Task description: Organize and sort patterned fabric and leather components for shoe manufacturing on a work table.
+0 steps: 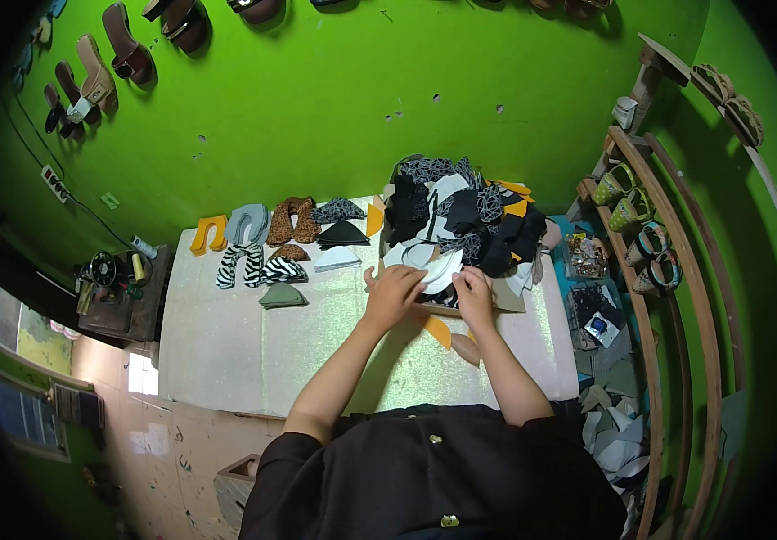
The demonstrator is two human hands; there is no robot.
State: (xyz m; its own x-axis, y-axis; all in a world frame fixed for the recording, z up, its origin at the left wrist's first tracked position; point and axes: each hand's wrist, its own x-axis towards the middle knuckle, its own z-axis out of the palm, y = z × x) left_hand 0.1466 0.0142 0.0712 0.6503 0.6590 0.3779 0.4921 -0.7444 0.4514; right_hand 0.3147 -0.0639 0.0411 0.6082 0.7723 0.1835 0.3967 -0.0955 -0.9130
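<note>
Over the near edge of a cardboard box heaped with cut material pieces, both my hands are at a curved white cut piece. My left hand has its fingertips on the left end of the white piece, its thumb partly hidden. My right hand pinches the right end. Black pieces, patterned grey scraps and more white ones fill the box. In front of it, a yellow cut piece and a beige one lie on the table.
Sorted piles stand left of the box: yellow, leopard-print, zebra-print and olive green pieces. A wooden rack with sandals stands right. Plastic baskets sit beside the table. A sewing machine is far left.
</note>
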